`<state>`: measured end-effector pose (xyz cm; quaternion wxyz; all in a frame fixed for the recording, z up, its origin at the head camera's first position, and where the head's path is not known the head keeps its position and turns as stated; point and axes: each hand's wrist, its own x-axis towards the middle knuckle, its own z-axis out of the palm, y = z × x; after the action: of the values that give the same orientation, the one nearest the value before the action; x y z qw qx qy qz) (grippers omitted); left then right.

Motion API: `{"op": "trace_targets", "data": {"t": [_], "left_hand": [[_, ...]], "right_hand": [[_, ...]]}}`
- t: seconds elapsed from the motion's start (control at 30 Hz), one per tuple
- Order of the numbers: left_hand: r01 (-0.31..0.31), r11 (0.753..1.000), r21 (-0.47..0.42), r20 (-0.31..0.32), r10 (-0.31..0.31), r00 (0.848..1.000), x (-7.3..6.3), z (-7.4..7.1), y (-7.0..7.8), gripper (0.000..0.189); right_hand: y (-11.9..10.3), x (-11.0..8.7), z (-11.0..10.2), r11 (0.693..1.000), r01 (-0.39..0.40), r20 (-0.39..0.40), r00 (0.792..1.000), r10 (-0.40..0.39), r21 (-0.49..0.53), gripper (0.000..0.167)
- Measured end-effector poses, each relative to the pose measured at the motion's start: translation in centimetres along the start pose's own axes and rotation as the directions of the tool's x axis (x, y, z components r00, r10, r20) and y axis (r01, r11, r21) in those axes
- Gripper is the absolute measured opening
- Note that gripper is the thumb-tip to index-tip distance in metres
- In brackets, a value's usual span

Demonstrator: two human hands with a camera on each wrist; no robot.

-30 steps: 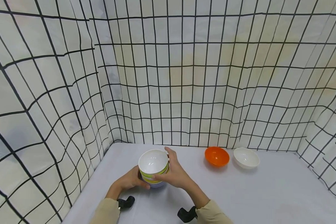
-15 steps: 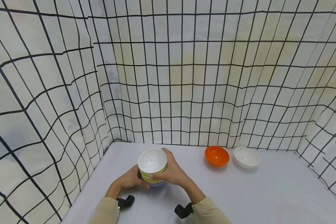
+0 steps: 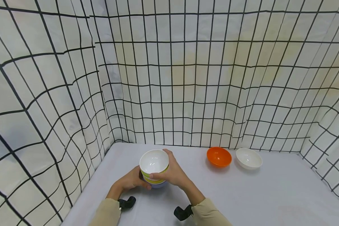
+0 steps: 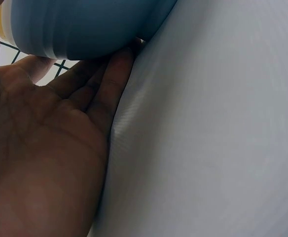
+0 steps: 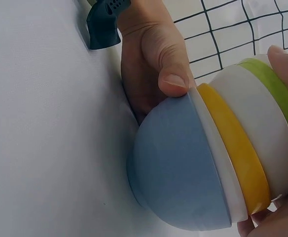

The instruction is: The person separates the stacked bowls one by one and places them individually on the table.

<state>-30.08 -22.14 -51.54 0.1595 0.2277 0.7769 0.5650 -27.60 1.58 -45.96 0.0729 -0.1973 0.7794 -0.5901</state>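
Note:
Between my two hands is a stack of nested bowls, with a blue bowl (image 5: 176,165) lowest, resting on the table. Above it comes a yellow band (image 5: 240,153), then a white bowl with a green band (image 5: 277,96). The topmost bowl's white inside (image 3: 153,160) faces up in the head view. My left hand (image 3: 131,180) holds the blue bowl from the left, its thumb at the rim and its fingers around the far side. My right hand (image 3: 176,173) grips the upper bowls from the right, thumb in front and fingers behind; how many bowls it holds is hidden.
An orange bowl (image 3: 218,157) and a white bowl (image 3: 249,158) stand side by side at the back right of the white-covered table (image 3: 260,194). Black grid netting over white sheeting (image 3: 183,94) rises behind the table and along both sides.
My right hand and forearm have shifted slightly left, and the right thumb sits a little higher on the stack. My left hand keeps its hold on the blue bowl almost unmoved.

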Motion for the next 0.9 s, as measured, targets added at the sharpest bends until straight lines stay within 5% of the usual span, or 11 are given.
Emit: {"op": "trace_targets", "data": {"t": [0.9], "left_hand": [[-0.008,1.000,0.023,-0.002,0.008,1.000,0.28,-0.08,-0.24,0.105]], "right_hand": [[-0.55,-0.07,-0.62,0.997,0.083,-0.054,0.995,-0.082,0.008,0.104]]}}
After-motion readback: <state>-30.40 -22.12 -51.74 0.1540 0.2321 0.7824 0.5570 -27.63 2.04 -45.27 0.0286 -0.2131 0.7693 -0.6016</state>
